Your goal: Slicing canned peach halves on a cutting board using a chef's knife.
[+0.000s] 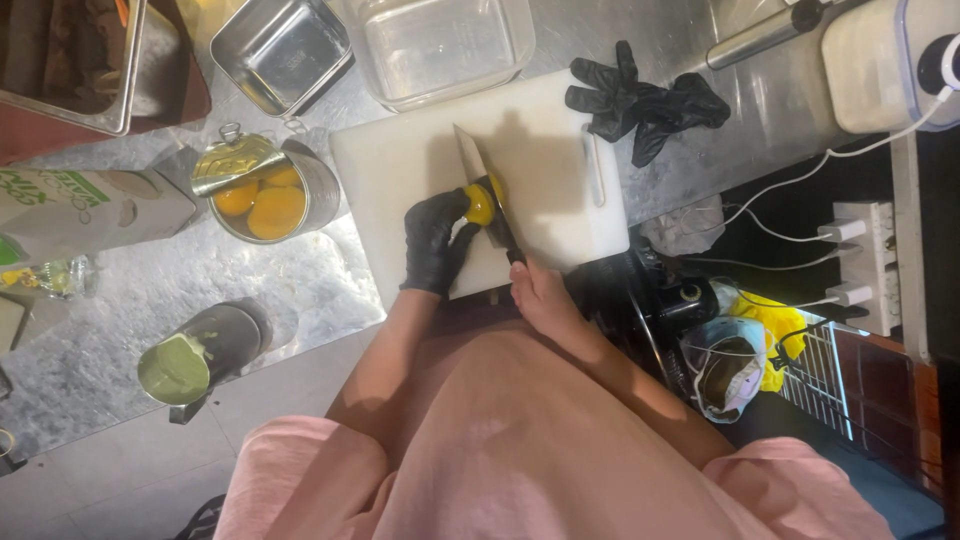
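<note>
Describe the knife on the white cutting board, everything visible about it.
The long steel kitchen knife has a broad pale blade tapering to a point aimed at the board's far edge. Its dark handle is gripped by the bare right hand. The blade's edge rests down in a yellow peach half, which the black-gloved left hand steadies on the white plastic cutting board. The blade lies diagonally across the board's middle.

Gloved left hand [436, 240] curled with fingertips pressed down, bare right hand [537, 293] clenched in a grip
</note>
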